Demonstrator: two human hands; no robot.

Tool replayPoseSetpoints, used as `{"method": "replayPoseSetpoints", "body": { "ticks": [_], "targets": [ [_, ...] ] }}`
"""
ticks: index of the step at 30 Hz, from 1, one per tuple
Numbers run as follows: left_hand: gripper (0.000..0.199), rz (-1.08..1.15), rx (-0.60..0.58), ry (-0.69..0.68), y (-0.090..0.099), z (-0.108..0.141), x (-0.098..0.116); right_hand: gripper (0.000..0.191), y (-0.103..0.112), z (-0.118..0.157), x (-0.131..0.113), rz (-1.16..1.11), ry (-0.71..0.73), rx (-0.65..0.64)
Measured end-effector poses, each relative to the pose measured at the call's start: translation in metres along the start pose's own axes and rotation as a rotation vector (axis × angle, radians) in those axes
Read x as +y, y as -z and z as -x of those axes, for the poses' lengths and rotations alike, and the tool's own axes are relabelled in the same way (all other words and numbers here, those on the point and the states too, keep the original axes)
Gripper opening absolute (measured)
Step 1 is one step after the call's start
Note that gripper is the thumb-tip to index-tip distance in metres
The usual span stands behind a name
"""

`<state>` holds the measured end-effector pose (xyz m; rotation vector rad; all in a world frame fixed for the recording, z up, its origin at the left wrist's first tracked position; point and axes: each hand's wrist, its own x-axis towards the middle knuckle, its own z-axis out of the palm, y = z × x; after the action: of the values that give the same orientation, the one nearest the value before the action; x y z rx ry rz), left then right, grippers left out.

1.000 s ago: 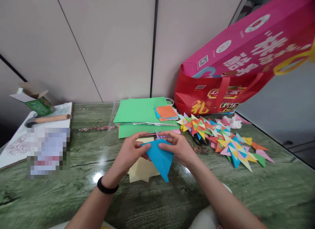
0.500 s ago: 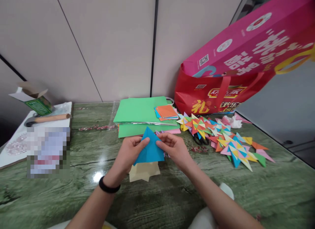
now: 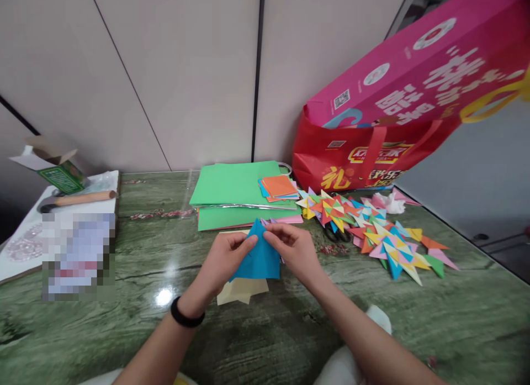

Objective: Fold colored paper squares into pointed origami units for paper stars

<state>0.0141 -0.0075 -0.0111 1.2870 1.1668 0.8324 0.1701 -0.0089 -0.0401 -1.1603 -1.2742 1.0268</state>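
A folded blue sheet of origami paper [image 3: 261, 260] with a pointed top is held up between my two hands. My left hand [image 3: 226, 258] pinches its left side, thumb on the front face. Near the tip, my right hand [image 3: 293, 246] grips the right edge between thumb and fingers. Beneath the blue paper lies pale yellow paper [image 3: 244, 291], partly covered by it and by my left hand. Just behind is a stack of green paper [image 3: 236, 183], with small coloured squares [image 3: 279, 187] on top, an orange one uppermost.
Several folded paper stars [image 3: 397, 247] lie at right, beside black-handled scissors [image 3: 337, 233]. A red gift bag [image 3: 317, 153] leans against the wall behind them. At left, a white board [image 3: 25, 225] carries a wooden-handled tool [image 3: 83, 198] and an opened green box [image 3: 62, 175].
Both hands have shifted slightly right with the blue paper. My right fingers have moved up closer to its tip, and the left thumb lies further across it.
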Motion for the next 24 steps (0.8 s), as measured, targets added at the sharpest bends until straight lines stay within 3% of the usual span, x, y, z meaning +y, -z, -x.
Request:
{"method": "replayPoseSetpoints", "body": {
  "ticks": [10,18,24],
  "targets": [
    [0.027,-0.016,0.115,-0.059,0.0017,-0.0038,-0.0038,0.017,0.0007,0.0002,-0.0003,0.035,0.032,-0.018],
    [0.03,0.003,0.05,-0.039,0.0,-0.002,-0.0035,0.015,0.0011,0.0017,-0.0017,0.168,0.082,0.017],
    [0.031,0.02,0.067,-0.045,0.0006,-0.0035,-0.004,0.019,0.0003,0.0018,-0.0023,0.149,0.076,-0.012]
  ]
}}
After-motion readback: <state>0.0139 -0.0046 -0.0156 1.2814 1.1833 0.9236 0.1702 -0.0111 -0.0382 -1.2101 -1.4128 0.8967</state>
